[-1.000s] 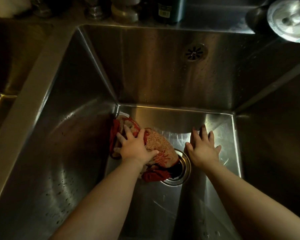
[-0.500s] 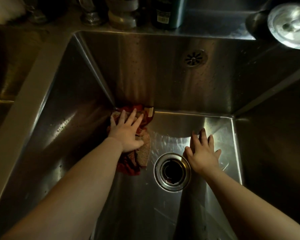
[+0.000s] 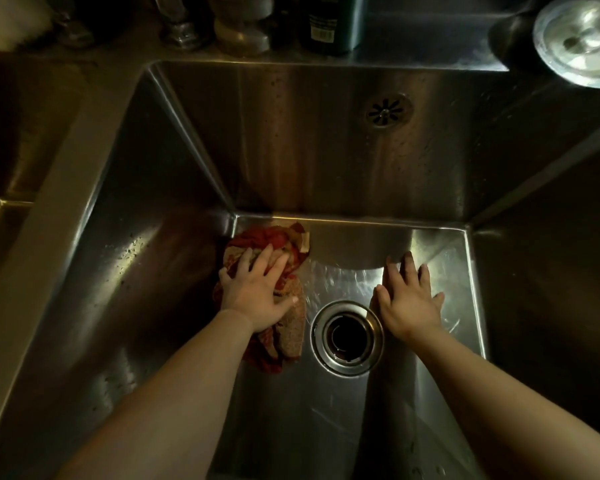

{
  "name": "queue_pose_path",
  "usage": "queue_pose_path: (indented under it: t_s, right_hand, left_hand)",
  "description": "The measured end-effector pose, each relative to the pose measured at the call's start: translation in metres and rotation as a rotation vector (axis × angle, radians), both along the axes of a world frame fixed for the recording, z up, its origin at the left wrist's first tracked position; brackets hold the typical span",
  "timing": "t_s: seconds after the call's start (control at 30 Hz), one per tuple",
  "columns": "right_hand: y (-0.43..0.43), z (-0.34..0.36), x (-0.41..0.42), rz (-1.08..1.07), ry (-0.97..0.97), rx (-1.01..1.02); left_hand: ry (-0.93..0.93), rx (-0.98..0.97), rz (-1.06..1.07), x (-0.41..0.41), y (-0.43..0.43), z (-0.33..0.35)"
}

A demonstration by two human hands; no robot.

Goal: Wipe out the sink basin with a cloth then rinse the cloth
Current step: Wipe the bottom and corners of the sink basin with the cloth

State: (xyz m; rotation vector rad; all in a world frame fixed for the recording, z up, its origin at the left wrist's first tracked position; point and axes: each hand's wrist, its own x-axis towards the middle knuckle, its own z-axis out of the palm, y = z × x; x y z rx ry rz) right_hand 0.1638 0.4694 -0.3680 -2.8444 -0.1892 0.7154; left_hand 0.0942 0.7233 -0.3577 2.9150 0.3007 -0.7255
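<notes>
A deep stainless steel sink basin (image 3: 291,410) fills the view. On its floor, in the far left corner, lies a crumpled red and tan patterned cloth (image 3: 288,334). My left hand (image 3: 257,296) presses flat on the cloth with fingers spread, pointing toward the back wall. My right hand (image 3: 409,299) rests flat and bare on the wet basin floor, just right of the round drain (image 3: 347,337). The drain is uncovered, and the cloth's edge lies just left of it.
An overflow grille (image 3: 388,110) sits high on the back wall. Dark bottles and jars (image 3: 326,26) stand on the ledge behind the sink. A shiny round metal lid (image 3: 578,39) lies at the back right. A second basin (image 3: 4,188) shows at the left.
My left hand has pushed the cloth off the drain, away and left into the far left corner, then drawn it slightly back. My right hand has stayed put beside the drain.
</notes>
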Motion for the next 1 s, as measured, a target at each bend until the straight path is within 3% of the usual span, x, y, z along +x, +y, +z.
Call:
queue_pose_path:
  t_s: [0.3, 1.0]
  right_hand:
    - [-0.007, 0.001, -0.024, 0.034, -0.03, -0.026]
    - [-0.026, -0.003, -0.019, 0.072, -0.11, 0.05]
  left_hand:
    - [-0.059, 0.048, 0.033, -0.051, -0.028, -0.006]
    - [-0.046, 0.011, 0.1, 0.058, -0.032, -0.001]
